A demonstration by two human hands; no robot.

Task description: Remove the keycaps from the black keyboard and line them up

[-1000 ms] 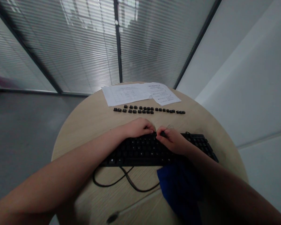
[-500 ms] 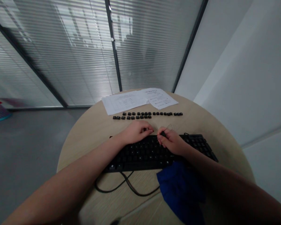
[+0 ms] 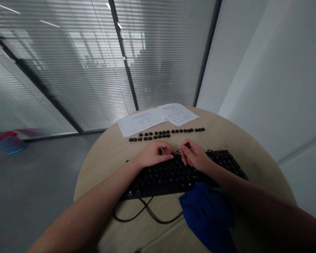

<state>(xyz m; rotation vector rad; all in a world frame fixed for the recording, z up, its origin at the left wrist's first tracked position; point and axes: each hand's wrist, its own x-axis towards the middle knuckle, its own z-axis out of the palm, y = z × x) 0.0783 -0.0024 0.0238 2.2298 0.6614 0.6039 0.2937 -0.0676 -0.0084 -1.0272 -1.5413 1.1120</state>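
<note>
A black keyboard point(image 3: 160, 179) lies across the round table under both hands. My left hand point(image 3: 158, 153) is over its upper edge, thumb and fingertips pinched around a small black keycap point(image 3: 173, 154). My right hand point(image 3: 195, 156), just to the right, is closed on a small tool point(image 3: 188, 145) with a black part and thin wires, whose tips reach the keycap. Beyond the hands, loose black keycaps point(image 3: 162, 133) stand in two rows on the wooden tabletop.
Printed papers point(image 3: 142, 121) lie at the far side of the table point(image 3: 94, 154). A blue cloth point(image 3: 206, 214) covers the near right part, by a looped black cable point(image 3: 158, 220). A blue and red basket point(image 3: 10, 144) stands on the floor at left.
The camera view has shifted slightly. My right hand has turned, and the tool's tips now point left to the keycap at my left fingertips.
</note>
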